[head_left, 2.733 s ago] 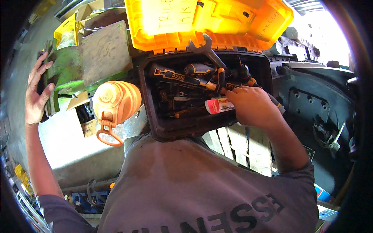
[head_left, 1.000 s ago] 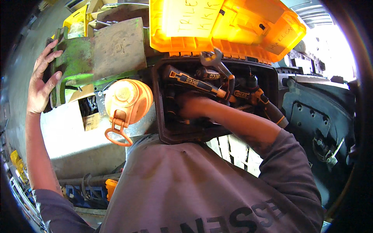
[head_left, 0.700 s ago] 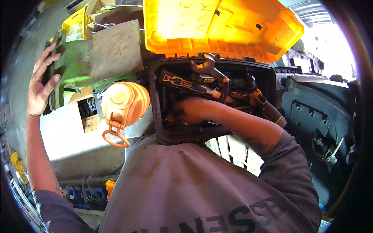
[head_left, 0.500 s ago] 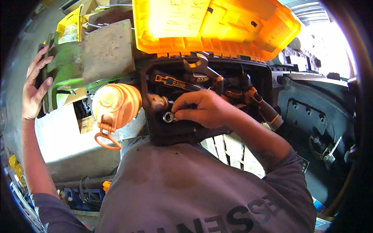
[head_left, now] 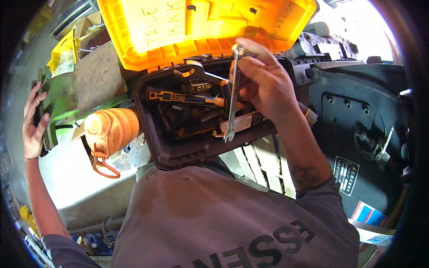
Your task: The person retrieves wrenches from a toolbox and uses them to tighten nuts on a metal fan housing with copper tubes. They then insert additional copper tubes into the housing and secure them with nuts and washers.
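Note:
My right hand [head_left: 267, 82] is closed on a silver combination wrench [head_left: 233, 102], thumb and fingers pinching it near its ring end. The wrench hangs almost upright over the black toolbox [head_left: 203, 154], open-jaw end down by the front rim. In the box lie a large adjustable wrench [head_left: 195, 69], a black-and-orange long-handled tool [head_left: 181, 97] and several darker tools that I cannot make out. Far to the left, my left hand [head_left: 33, 123] is open, its fingers spread against the end of a green-painted metal block [head_left: 65, 96].
The toolbox's yellow-orange lid [head_left: 134, 35] stands raised behind it. An orange bottle [head_left: 114, 129] with a carry loop is left of the box. A yellow crate [head_left: 62, 51] sits at the far left. A dark machine housing [head_left: 339, 120] fills the right side.
My right hand has lifted the wrench up out of the toolbox, and its full length now shows. The view has shifted somewhat; my left hand stays on the green block.

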A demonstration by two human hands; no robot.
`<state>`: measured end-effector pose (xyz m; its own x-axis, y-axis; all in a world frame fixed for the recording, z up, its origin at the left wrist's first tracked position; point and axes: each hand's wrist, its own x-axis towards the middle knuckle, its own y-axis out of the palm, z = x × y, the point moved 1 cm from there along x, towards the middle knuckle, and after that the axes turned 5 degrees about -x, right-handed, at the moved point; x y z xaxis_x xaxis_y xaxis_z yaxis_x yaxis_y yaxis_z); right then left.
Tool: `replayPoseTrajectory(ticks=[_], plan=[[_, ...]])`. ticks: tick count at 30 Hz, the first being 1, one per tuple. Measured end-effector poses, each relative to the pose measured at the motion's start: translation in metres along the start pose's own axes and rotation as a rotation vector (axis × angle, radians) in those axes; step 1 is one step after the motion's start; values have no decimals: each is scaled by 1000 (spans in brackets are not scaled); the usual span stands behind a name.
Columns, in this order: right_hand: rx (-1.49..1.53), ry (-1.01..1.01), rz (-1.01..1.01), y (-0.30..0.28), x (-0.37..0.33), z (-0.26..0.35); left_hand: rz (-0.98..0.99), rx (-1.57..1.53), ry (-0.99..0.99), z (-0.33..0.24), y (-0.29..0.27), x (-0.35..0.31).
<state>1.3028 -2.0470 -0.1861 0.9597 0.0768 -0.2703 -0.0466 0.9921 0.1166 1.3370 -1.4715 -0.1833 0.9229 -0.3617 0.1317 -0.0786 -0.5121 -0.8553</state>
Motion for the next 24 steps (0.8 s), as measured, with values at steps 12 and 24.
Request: replayPoseTrajectory(ticks=[12,24], plan=[[714,-86,110,23,-45,12,58,-571,210,-247,12,-39],[470,310,686,89,-28,-21,-531,-664,-9,-251,62,-48]])
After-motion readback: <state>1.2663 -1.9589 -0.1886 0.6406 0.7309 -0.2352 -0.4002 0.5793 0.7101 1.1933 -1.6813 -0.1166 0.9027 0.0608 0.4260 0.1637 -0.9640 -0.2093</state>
